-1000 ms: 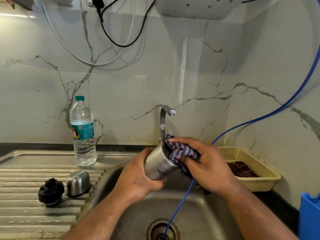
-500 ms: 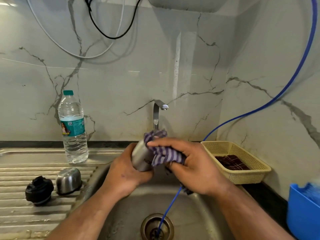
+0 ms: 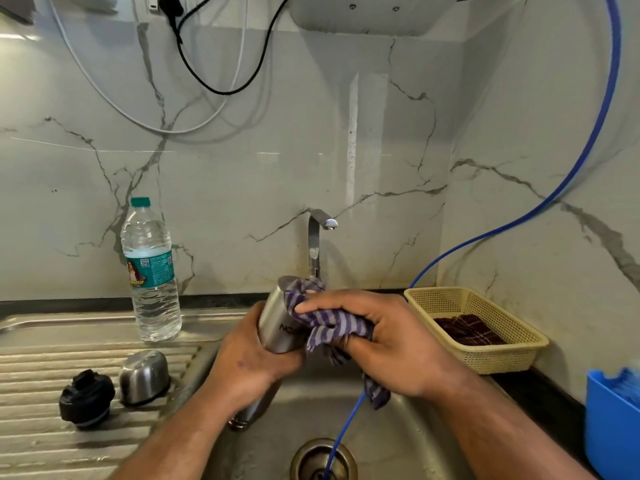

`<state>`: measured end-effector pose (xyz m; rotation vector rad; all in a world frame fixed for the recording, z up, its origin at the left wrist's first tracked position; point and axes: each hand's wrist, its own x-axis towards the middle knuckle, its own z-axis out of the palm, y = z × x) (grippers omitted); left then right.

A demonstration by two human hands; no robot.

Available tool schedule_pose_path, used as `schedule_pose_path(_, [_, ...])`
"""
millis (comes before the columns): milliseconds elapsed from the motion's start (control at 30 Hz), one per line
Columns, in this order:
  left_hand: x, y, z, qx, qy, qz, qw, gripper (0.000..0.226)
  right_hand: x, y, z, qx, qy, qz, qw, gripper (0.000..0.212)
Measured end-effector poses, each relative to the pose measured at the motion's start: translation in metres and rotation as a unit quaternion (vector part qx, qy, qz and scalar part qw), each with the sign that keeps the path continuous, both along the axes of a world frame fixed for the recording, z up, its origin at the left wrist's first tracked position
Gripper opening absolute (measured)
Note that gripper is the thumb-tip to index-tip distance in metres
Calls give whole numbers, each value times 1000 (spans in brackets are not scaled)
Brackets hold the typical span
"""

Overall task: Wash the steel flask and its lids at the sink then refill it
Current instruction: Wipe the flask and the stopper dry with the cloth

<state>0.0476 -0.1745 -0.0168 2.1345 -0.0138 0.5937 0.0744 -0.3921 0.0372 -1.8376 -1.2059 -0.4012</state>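
Over the sink basin (image 3: 408, 441) my left hand (image 3: 247, 362) grips the steel flask (image 3: 277, 327), which is tilted with one end up and away from me. My right hand (image 3: 381, 337) presses a blue-and-white striped cloth (image 3: 329, 323) against the flask's upper side, and part of the cloth hangs down below my palm. On the ribbed drainboard (image 3: 34, 445) to the left lie the steel cap (image 3: 143, 375) and the black inner lid (image 3: 86, 398), side by side. The tap (image 3: 317, 244) behind the flask shows no running water.
A plastic water bottle (image 3: 150, 271) stands at the back of the drainboard. A blue hose (image 3: 519, 220) runs from the upper right down into the drain (image 3: 322, 462). A beige basket (image 3: 478, 327) with a dark cloth sits right of the sink, a blue bin (image 3: 613, 420) at the far right.
The cloth in my right hand has slid along the flask's upper end and now lies more over its side. The flask stays in my left hand; both lids lie unmoved.
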Motion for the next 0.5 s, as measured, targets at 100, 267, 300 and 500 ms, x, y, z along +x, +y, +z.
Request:
schedule_pose_path(100, [-4,-7,6,37,12,-17,999,61,5,-1,-3,52,22,-49,997,52])
schedule_pose_path(267, [-5,-14,9,-32,38,-72,996,60,4,5,-5,120,71,-27,990,41])
schedule_pose_path(300, [-6,-14,10,-66,41,-91,993,64,2,8,-5,134,82,-10,987,42])
schedule_pose_path(500, [-18,-31,22,-337,34,-133,931,84,-4,22,-17,92,81,42,992,62])
